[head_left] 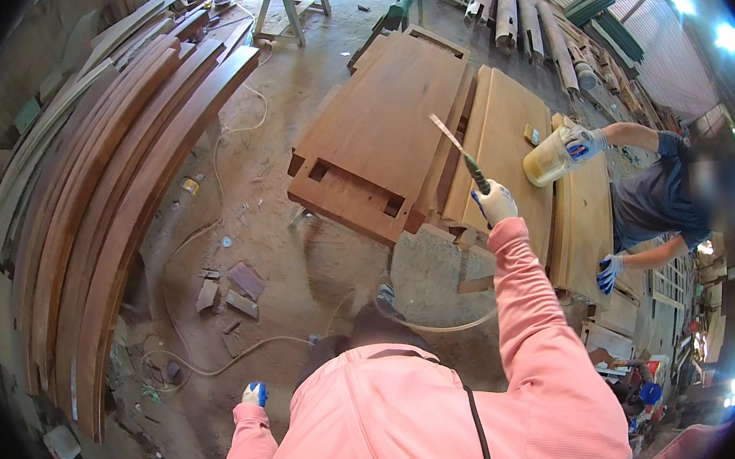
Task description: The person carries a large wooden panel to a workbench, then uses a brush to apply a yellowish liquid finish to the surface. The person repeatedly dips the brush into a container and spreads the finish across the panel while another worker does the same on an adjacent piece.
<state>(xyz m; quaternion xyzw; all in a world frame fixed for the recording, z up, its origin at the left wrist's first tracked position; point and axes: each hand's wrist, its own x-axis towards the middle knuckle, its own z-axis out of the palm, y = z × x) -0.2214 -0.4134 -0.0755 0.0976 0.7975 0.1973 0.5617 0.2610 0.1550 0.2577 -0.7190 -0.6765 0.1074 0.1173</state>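
Note:
My right hand point(498, 203), in a white and blue work glove, grips the dark green handle of a long, narrow metal-bladed tool point(454, 140). Its blade points up and away, over the thick reddish-brown wooden panel point(375, 127) with square mortises at its near end. Beside that panel lie paler yellowish planks point(500, 133), under my outstretched arm. My left hand point(255, 394), gloved alike, hangs low at my left side above the dirt floor. Nothing shows in it; its fingers are too small to read. A co-worker's gloved hand point(585, 143) holds a translucent tub point(547, 159) with yellowish contents over the planks.
Curved wooden beams point(132, 217) are stacked along the left. A hose point(187, 357) winds across the floor near scattered wood offcuts point(241, 290). The co-worker's other hand point(609, 273) touches the plank edge. A green sawhorse point(288, 2) stands beyond; logs point(529, 24) lie far right.

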